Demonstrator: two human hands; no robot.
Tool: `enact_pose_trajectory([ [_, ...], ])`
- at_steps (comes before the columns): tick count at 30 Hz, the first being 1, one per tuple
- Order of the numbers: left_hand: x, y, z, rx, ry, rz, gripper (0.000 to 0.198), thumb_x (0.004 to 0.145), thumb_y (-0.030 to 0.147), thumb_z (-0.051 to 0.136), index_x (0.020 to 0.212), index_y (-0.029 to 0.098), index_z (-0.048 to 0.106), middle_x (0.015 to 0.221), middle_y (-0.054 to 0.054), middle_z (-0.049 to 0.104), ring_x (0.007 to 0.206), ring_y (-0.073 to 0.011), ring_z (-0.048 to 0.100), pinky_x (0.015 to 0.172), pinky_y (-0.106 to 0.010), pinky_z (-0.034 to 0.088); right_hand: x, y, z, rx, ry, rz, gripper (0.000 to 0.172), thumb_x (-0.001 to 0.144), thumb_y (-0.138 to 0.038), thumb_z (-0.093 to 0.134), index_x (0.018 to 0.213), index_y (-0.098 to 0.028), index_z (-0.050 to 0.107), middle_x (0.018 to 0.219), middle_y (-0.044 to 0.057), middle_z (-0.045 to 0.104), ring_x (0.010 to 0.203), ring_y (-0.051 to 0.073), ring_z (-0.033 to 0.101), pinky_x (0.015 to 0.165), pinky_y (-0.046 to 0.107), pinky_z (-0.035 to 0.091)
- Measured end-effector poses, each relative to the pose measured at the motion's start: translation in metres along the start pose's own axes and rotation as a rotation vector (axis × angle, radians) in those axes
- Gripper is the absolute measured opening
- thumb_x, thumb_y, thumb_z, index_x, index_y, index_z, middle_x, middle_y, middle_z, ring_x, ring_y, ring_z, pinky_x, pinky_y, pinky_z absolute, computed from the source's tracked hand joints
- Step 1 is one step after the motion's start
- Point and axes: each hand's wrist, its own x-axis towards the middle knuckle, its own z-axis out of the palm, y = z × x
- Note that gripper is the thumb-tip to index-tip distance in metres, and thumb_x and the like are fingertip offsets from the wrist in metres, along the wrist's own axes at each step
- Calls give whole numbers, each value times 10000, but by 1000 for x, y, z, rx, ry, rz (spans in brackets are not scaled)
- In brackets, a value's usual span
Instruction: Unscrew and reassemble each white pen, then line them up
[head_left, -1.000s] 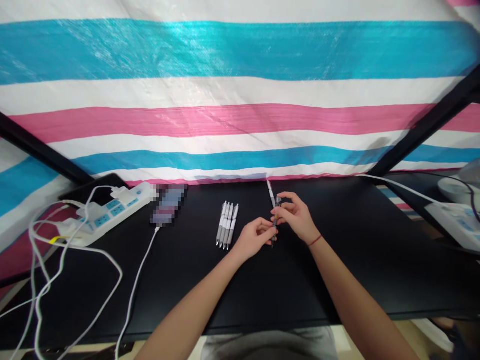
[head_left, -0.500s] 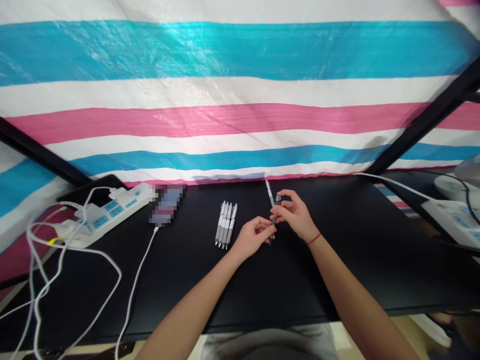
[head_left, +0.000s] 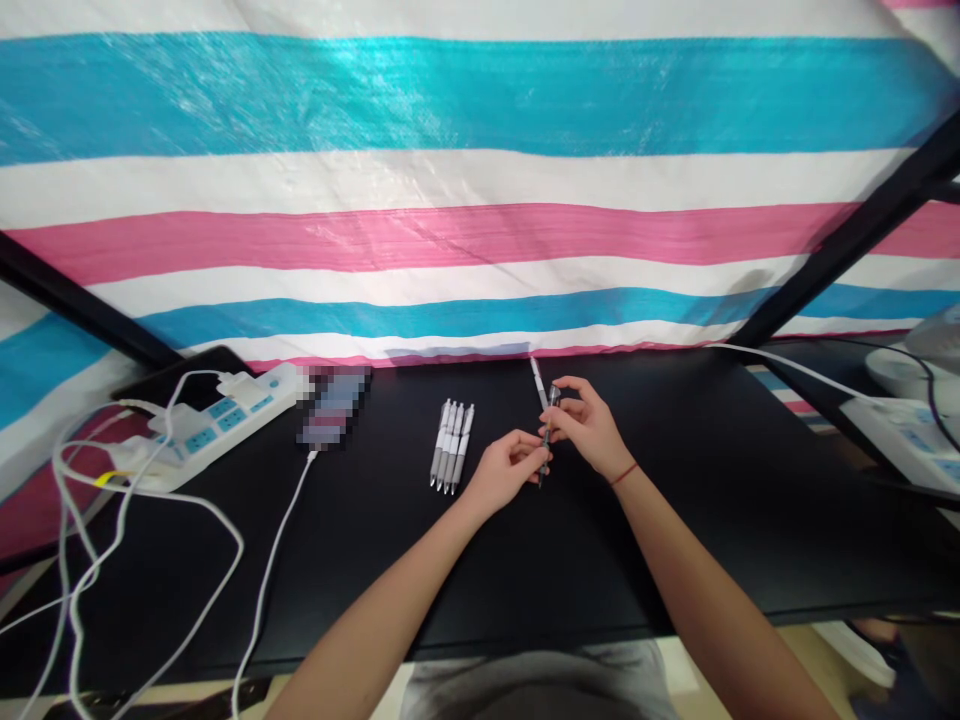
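Between my two hands is a dark, partly clear pen (head_left: 554, 396), its tip pointing toward me. My left hand (head_left: 508, 472) is closed on its lower part. Higher up, the fingers of my right hand (head_left: 589, 425) pinch the same pen near its top end. Just behind my right fingers lies a white and grey pen (head_left: 538, 380) on the black table (head_left: 600, 580). To the left of my left hand, several white and grey pens (head_left: 451, 448) lie side by side in a row, tips toward me. Fingers cover the middle of the held pen.
At the left a white power strip (head_left: 225, 430) has plugs and tangled white cables (head_left: 225, 580). A blurred-out phone (head_left: 335, 405) lies beside it with a cable attached. Another power strip (head_left: 907, 435) sits at the far right. A striped sheet (head_left: 480, 240) hangs behind the table.
Both hands keep the same hold on the pen. The whole view has shifted up very slightly; nothing else has visibly moved.
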Motion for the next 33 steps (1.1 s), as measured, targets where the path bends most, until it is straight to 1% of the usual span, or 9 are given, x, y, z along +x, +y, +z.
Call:
enact_pose_trajectory([
  [4,0,0,0,3,1,4,345,748,420,689,902,128,589,864,-82,682,709,-134,648,601,-240,512,-1,-1,0,-6,-10,-4,445,729,-351,693,1094,-236,464,698,-28,646,612,172,678,543,284,559],
  [8,0,1,-1,-5,-1,3,352,749,424,687,913,128,591,871,-84,683,718,-135,650,605,-236,512,-1,-1,0,-8,2,-11,475,727,-366,696,1119,-241,456,718,-25,650,632,177,682,551,285,560],
  [11,0,2,-1,1,-6,-2,349,744,424,693,899,129,586,865,-84,684,720,-139,653,605,-235,514,-1,-2,0,-15,-13,-10,461,724,-377,699,1095,-237,464,708,-25,646,624,179,681,552,288,559],
  [15,0,1,-1,-8,-3,2,345,749,422,688,911,132,591,867,-83,684,719,-136,651,606,-234,516,0,-2,-1,-19,-15,-12,493,728,-387,692,1135,-249,451,729,-20,651,643,182,686,561,293,563],
  [18,1,-2,-1,2,-4,11,334,750,417,688,898,133,595,867,-83,685,714,-135,652,596,-228,514,0,0,-1,-27,-22,-10,457,729,-383,687,1099,-245,457,717,-25,645,628,180,681,554,299,564],
  [28,0,-1,0,14,2,13,314,758,396,683,896,127,597,856,-82,684,706,-132,650,588,-226,515,1,4,-1,-28,-7,-14,453,734,-370,674,1101,-244,441,706,-33,633,602,173,673,534,292,554],
  [33,1,-3,0,26,1,16,317,754,399,685,896,129,600,854,-86,685,705,-138,651,586,-232,511,1,4,0,-29,-12,-30,409,739,-352,666,1063,-245,440,691,-42,622,589,171,669,522,287,545],
])
